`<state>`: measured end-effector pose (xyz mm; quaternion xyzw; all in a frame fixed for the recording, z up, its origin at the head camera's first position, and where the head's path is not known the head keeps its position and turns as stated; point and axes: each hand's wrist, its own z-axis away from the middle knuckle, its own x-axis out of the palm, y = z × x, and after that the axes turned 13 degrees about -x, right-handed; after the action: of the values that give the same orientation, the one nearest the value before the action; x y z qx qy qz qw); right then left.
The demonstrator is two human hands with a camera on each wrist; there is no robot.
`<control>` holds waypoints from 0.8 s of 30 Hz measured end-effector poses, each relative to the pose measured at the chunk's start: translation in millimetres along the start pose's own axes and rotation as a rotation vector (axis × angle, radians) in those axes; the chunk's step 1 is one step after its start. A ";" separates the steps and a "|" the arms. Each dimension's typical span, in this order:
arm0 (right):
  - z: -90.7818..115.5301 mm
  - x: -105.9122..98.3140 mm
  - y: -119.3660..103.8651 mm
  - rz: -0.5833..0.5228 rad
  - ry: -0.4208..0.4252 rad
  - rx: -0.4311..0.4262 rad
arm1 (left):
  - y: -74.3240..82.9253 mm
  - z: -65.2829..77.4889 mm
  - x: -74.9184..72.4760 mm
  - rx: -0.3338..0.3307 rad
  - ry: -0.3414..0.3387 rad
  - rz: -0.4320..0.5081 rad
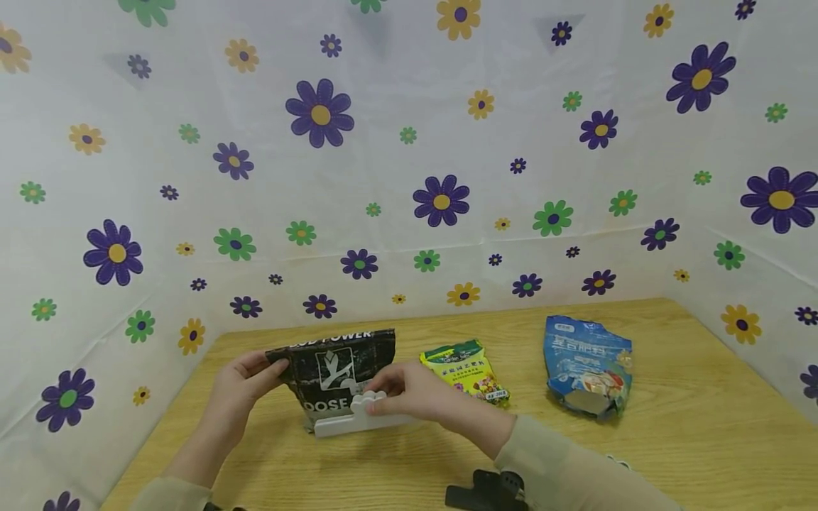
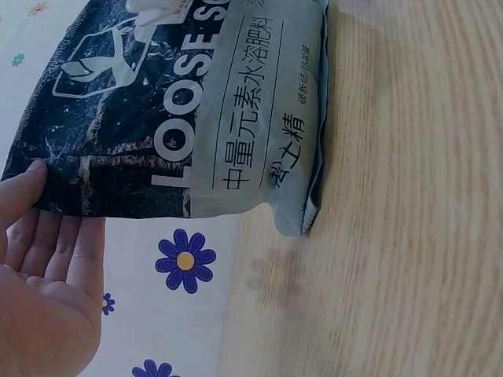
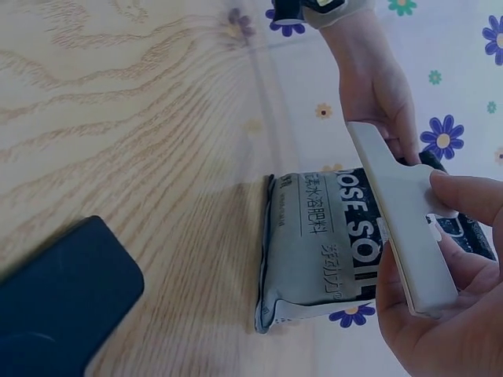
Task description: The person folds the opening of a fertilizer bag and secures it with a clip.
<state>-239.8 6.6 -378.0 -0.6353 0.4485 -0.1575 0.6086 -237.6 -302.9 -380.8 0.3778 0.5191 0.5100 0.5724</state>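
Observation:
A black and grey fertilizer bag stands upright on the table, with white "LOOSE SOIL" lettering in the wrist views. My left hand pinches its upper left edge; in the left wrist view the thumb of that hand lies on the black front. Between the thumb and fingers of my right hand is a white bag clip, a long bar with a scalloped grip. The right wrist view shows the clip in front of the bag; whether they touch I cannot tell.
A yellow and green packet lies behind my right hand. Farther right stands a crumpled blue bag. Flower-printed sheeting encloses the back and sides of the wooden table. A black device is beside my right sleeve.

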 end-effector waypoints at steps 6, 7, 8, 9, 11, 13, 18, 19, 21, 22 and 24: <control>-0.6 -2.8 -3.5 0.005 0.005 0.004 | -0.1 -0.7 -0.6 -0.007 -0.007 0.005; -0.7 -3.3 -4.6 0.005 0.010 0.003 | -0.1 -0.7 -0.7 -0.007 -0.008 0.007; -1.2 -3.8 -5.3 0.007 0.015 0.002 | -0.2 -0.7 -0.8 -0.006 -0.008 0.009; -1.3 -4.3 -6.6 0.007 0.019 0.001 | -0.2 -0.5 -0.8 -0.004 -0.008 0.010; -1.7 -5.2 -8.4 0.005 0.026 -0.001 | -0.2 -0.3 -0.6 0.001 -0.008 0.011; -1.8 -6.0 -9.8 -0.006 0.022 0.003 | -0.3 0.0 -0.5 0.005 -0.008 0.011; -5.1 -7.7 -13.3 0.014 -0.002 -0.016 | -0.7 0.4 -0.6 0.008 -0.008 0.005; -6.5 -8.0 -14.2 0.027 -0.004 -0.026 | -0.9 0.3 -0.7 0.007 -0.008 0.003; -8.4 -8.5 -17.3 0.053 -0.006 -0.051 | -1.1 -0.2 -0.9 0.003 -0.006 -0.001; -9.1 -8.6 -19.3 0.058 -0.003 -0.054 | -1.2 -0.5 -0.9 0.002 -0.004 -0.003; -10.6 -8.7 -22.8 0.060 0.006 -0.053 | -0.8 -0.8 -0.8 -0.003 -0.002 -0.007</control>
<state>-243.8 3.3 -352.0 -0.6370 0.4732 -0.1292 0.5946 -238.2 -303.9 -381.5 0.3755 0.5191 0.5083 0.5755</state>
